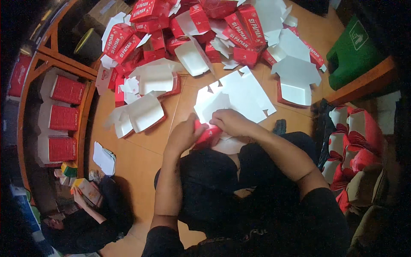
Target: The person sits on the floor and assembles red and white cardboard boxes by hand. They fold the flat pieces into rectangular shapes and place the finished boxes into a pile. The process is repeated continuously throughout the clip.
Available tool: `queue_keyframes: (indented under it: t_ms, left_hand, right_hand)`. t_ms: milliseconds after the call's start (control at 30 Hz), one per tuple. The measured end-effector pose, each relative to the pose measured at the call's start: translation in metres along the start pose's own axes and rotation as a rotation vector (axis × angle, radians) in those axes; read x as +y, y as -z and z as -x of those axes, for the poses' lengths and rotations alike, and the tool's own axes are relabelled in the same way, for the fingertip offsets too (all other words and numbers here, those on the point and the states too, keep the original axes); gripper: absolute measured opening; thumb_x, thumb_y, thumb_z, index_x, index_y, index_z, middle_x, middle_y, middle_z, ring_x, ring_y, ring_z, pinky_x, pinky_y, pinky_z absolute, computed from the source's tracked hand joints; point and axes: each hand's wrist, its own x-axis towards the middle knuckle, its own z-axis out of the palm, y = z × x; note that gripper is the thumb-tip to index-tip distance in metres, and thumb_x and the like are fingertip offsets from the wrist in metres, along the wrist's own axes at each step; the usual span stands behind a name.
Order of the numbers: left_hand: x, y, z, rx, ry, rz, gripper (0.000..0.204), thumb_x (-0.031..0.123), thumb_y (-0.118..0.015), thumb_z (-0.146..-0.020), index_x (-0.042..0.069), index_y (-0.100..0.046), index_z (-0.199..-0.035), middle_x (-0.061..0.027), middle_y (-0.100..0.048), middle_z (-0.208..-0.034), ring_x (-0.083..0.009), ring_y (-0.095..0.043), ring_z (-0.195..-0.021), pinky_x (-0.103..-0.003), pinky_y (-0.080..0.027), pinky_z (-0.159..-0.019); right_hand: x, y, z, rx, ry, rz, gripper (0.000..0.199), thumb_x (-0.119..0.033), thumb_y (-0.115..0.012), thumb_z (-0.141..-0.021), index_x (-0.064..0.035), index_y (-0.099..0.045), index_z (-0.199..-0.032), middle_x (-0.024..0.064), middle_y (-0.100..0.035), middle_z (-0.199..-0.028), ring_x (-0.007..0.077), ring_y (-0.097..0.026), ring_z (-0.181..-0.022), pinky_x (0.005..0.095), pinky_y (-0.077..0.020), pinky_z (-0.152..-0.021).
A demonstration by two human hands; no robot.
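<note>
A partly folded red-and-white cardboard food box (pixel 207 137) is held over my lap, its white inner flap standing up beyond my fingers. My left hand (pixel 184 133) is closed on its left side, with the thumb near the top edge. From the right, my right hand (pixel 232 121) pinches the same box close to the left thumb. The fingers under the box are hidden. Just beyond it, flat unfolded white box blanks (pixel 250 95) lie on the floor.
A large heap of folded red boxes (pixel 171 25) spreads across the far floor, with open white-lined boxes (pixel 143 115) nearer. Red cartons fill a wooden shelf (pixel 81 124) at left. Another person (pixel 87 214) sits at lower left. A green bin (pixel 355 51) and bagged boxes (pixel 349 145) stand right.
</note>
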Motion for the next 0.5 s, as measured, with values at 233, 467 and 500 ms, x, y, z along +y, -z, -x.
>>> queue_keyframes:
  t_ms: [233, 467, 500]
  left_hand:
    - [-0.011, 0.014, 0.0, -0.458, 0.142, 0.282, 0.041, 0.041, -0.057, -0.097, 0.001, -0.06, -0.096, -0.0151, -0.064, -0.069, -0.022, -0.064, -0.059, -0.038, -0.048, -0.056]
    - [-0.032, 0.022, 0.0, -0.529, 0.129, 0.472, 0.035, 0.036, -0.051, -0.101, 0.002, -0.058, -0.1, -0.0096, -0.06, -0.07, -0.0188, -0.06, -0.06, -0.036, -0.048, -0.058]
    - [-0.029, 0.02, 0.0, -0.518, 0.074, 0.411, 0.035, 0.035, -0.05, -0.101, 0.001, -0.058, -0.102, -0.0111, -0.062, -0.074, -0.02, -0.061, -0.064, -0.036, -0.049, -0.06]
  right_hand:
    - [-0.002, -0.013, -0.004, 0.018, 0.04, -0.08, 0.024, -0.024, -0.053, -0.096, -0.0015, -0.061, -0.089, 0.0187, -0.06, -0.091, 0.0391, -0.059, -0.089, 0.0457, -0.0463, -0.079]
    - [-0.002, -0.008, -0.009, 0.012, 0.017, -0.11, 0.025, -0.026, -0.054, -0.095, -0.0033, -0.062, -0.092, 0.0159, -0.062, -0.093, 0.0374, -0.059, -0.091, 0.0458, -0.0465, -0.08]
    - [-0.003, -0.009, -0.008, 0.016, 0.006, -0.106, 0.024, -0.026, -0.054, -0.095, -0.0035, -0.062, -0.093, 0.0153, -0.062, -0.094, 0.037, -0.059, -0.091, 0.0454, -0.0466, -0.08]
